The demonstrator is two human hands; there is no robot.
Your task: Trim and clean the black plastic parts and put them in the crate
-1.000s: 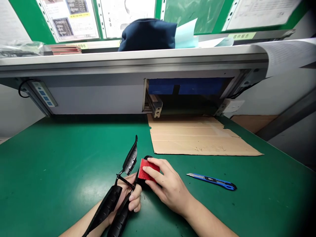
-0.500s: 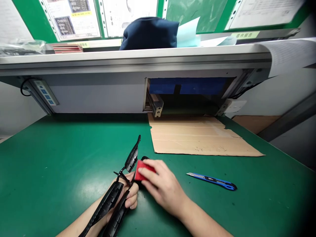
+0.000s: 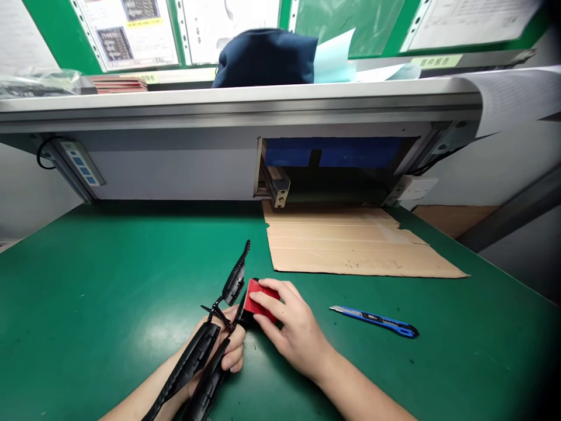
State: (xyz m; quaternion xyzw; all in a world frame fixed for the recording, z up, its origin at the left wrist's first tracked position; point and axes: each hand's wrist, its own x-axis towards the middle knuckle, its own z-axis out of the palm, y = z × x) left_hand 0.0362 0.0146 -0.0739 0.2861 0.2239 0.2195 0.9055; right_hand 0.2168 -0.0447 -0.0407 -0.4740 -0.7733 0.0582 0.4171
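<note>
The left hand [image 3: 233, 349] has its fingers curled closed around a black frame [image 3: 193, 358]. The frame is at the near edge of the view, above the green table [image 3: 131, 275], with its long arms angled up and away from the person. The right hand [image 3: 294, 324] is partly closed, with the thumb and fingers gripping a red block [image 3: 254, 288]. The block is at the frame's right side; the fingers hide whether the two touch.

A blue knife [image 3: 374, 320] lies flat on the table to the right of the right hand, blade exposed and pointing left. Beyond the hands, a cardboard sheet [image 3: 346, 248] lies flat on the table and reaches back below the shelf [image 3: 175, 104]. A dark blue bag [image 3: 267, 58] rests on the shelf.
</note>
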